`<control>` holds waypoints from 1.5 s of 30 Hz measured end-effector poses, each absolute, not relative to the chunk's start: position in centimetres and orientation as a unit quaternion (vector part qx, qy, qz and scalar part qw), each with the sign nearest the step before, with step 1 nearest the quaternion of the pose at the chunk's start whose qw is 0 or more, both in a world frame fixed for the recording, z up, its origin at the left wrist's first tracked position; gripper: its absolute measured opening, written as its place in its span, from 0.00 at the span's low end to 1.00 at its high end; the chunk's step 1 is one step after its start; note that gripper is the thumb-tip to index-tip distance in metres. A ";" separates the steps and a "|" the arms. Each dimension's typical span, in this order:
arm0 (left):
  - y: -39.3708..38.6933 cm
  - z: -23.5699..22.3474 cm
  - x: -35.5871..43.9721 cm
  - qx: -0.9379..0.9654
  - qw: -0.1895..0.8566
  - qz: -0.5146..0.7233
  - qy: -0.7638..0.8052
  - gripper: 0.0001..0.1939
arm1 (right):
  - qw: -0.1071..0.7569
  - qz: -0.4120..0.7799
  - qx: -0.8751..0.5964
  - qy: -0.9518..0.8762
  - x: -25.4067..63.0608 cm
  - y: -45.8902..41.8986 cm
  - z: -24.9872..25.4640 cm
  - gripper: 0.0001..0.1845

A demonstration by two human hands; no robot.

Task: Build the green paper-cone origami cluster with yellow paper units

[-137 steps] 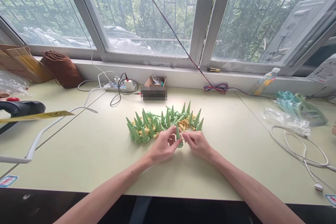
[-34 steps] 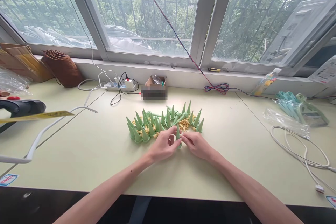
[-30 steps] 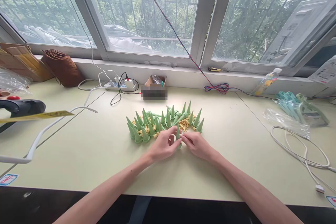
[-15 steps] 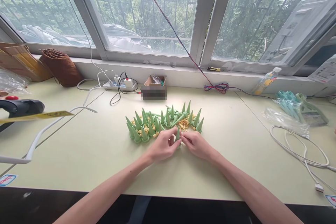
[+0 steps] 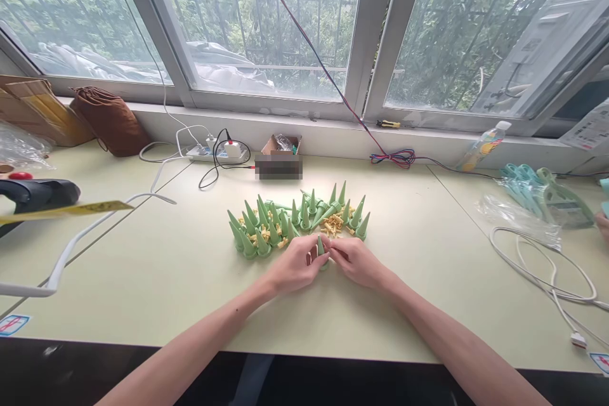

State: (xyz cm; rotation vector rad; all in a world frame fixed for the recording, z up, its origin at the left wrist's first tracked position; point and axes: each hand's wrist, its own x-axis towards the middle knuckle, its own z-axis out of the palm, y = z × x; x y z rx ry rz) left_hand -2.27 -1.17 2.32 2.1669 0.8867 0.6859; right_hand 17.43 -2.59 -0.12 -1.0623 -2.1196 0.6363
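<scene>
My left hand (image 5: 299, 261) grips a green plastic cone spike (image 5: 320, 246) between thumb and fingers, its tip pointing up, just above or on the table. Against the right side of that spike, my right hand (image 5: 356, 260) is closed in a pinch; whatever its fingertips hold is hidden. Beyond my left hand, several green cone spikes (image 5: 248, 246) stand upright with small yellow pieces among them. More green spikes (image 5: 313, 204) stand and lie farther back. A loose heap of small yellow plastic fittings (image 5: 333, 224) lies just beyond my right hand.
A power strip (image 5: 200, 153) with cables and a small cardboard box (image 5: 281, 144) sit along the sill. To the right are a bottle (image 5: 485, 147), teal plastic parts (image 5: 523, 187) and a white cable (image 5: 547, 292). At the right edge, part of another person's hand (image 5: 603, 223) shows.
The spike in my left hand has tilted and shifted slightly left. My right hand stays close against it. Another person's hand with something teal has appeared at the right edge.
</scene>
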 end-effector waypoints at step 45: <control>-1.3 1.9 -1.8 0.812 0.306 0.333 0.368 0.08 | 0.385 0.238 -0.448 -0.771 17.4 -2.4 -0.7 0.21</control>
